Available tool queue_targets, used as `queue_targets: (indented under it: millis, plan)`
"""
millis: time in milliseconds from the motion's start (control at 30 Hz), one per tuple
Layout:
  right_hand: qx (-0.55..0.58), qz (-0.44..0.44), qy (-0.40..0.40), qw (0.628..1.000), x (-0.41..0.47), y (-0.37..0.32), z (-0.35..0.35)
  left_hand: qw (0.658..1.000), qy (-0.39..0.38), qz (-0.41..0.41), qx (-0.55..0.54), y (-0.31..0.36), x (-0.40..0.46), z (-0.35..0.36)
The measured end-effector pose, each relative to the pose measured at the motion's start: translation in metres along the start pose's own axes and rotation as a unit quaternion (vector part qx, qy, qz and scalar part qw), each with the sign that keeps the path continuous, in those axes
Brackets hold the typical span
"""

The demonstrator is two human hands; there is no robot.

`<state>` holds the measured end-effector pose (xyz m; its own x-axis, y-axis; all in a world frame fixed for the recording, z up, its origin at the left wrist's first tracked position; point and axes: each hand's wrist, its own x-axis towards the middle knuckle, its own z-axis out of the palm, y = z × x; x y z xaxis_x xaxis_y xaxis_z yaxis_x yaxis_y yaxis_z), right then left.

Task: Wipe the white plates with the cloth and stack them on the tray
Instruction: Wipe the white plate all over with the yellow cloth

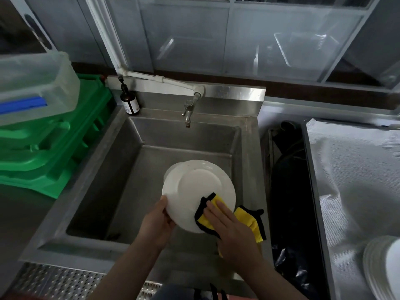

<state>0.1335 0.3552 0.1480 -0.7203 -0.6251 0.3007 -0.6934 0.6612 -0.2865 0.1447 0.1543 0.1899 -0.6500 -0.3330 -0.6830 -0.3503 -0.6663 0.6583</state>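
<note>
Over the steel sink (121,152) I hold a white plate (194,187), tilted with its underside toward me. My left hand (159,219) grips the plate's lower left rim, thumb on the near face. My right hand (229,228) presses a yellow cloth with black edging (208,215) flat against the plate's lower right part with straight fingers. A loose end of the cloth hangs to the right of that hand. A second white plate edge shows just behind the held one. A stack of white plates (383,269) stands at the lower right on a tray lined with white cloth (346,169).
A tap (188,112) juts over the sink's back wall, with a brown pump bottle (129,100) at the back left corner. Green crates (49,148) and a clear plastic box (32,83) are stacked on the left. A dark bin bag (287,191) fills the gap right of the sink.
</note>
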Motion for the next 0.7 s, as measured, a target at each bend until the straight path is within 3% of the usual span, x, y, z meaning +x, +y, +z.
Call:
queue_targets:
  millis: [333,533,700]
  plan:
    - [-0.038,0.084,-0.022,0.995,0.024,0.025,-0.015,0.999,-0.028,0.012,0.023,-0.002,-0.001,-0.003]
    - [0.054,0.156,-0.025,0.986,0.031,0.043,-0.012,0.998,-0.04,0.019,0.033,-0.001,-0.001,-0.003]
    - [0.113,0.199,-0.079,0.97,0.039,0.064,-0.027,0.999,-0.043,0.014,0.024,-0.003,-0.003,-0.004]
